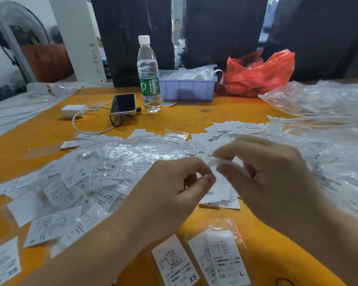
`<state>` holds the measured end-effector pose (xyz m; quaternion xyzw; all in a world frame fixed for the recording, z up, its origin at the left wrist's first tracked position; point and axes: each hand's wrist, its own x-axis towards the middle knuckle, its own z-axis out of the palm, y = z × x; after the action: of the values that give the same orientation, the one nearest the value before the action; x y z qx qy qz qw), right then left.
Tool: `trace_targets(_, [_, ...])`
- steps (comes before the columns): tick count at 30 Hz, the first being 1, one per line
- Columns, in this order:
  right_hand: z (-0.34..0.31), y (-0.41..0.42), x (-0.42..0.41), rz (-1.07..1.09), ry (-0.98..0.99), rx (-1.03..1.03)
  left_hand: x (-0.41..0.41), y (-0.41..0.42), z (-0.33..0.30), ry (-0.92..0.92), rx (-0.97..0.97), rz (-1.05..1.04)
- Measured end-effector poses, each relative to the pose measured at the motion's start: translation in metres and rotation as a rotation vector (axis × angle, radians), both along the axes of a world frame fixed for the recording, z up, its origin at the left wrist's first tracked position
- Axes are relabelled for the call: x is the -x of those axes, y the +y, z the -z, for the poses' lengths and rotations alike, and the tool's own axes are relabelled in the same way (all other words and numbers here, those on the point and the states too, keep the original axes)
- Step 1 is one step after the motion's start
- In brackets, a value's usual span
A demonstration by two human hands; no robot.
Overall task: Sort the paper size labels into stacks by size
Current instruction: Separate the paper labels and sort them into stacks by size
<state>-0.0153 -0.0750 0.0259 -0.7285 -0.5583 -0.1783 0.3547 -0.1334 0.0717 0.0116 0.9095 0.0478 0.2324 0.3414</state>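
Note:
Many white paper size labels [87, 182] marked XL, M, S and L lie jumbled with clear plastic sleeves over the orange table [225, 116]. Both hands meet above the middle of the pile. My left hand [174, 186] and my right hand [262, 170] each pinch the same small white label [221, 178] between thumb and fingertips. Under the hands sits a small stack of labels [219, 201]. Near the front edge lie an XS label [175, 263] and an L label in a sleeve [225, 259]. A further heap of labels [232, 127] is behind the hands.
A water bottle [148, 75], a phone [123, 105] with a white charger [72, 110] and cable, a lilac bin [187, 87] and a red plastic bag [258, 73] stand at the back. Clear plastic bags [329, 124] cover the right side.

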Motion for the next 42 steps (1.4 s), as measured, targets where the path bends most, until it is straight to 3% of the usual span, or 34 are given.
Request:
trace_targets(3, [0.005, 0.003, 0.009, -0.105, -0.057, -0.063, -0.001, -0.002, -0.002, 0.016, 0.240, 0.120])
trace_targets(7, [0.011, 0.005, 0.013, -0.225, -0.017, -0.044, -0.004, -0.001, 0.000, 0.017, 0.424, 0.202])
trace_targets(13, [0.012, 0.004, 0.010, -0.240, 0.010, -0.025, -0.005, 0.005, -0.003, -0.024, 0.477, 0.172])
trace_targets(18, [0.015, 0.008, 0.022, -0.240, 0.182, -0.044, -0.003, 0.002, -0.001, -0.055, 0.488, 0.078])
trace_targets(25, [-0.018, -0.012, 0.023, -0.090, 0.071, 0.152, -0.001, -0.003, -0.017, -0.127, 0.146, -0.085])
trace_targets(30, [-0.038, -0.048, 0.001, 0.172, 0.001, 0.218, 0.000, -0.007, -0.033, 0.014, -0.142, -0.110])
trace_targets(34, [-0.035, -0.081, -0.015, 0.410, 0.001, 0.203, -0.022, -0.029, -0.046, 0.031, -0.301, -0.055])
trace_targets(38, [-0.025, -0.102, -0.025, 0.644, 0.050, 0.455, -0.052, -0.066, -0.049, 0.036, -0.376, 0.062])
trace_targets(42, [-0.018, -0.117, -0.032, 0.682, 0.188, 0.576, -0.079, -0.100, -0.040, 0.003, -0.434, 0.189])
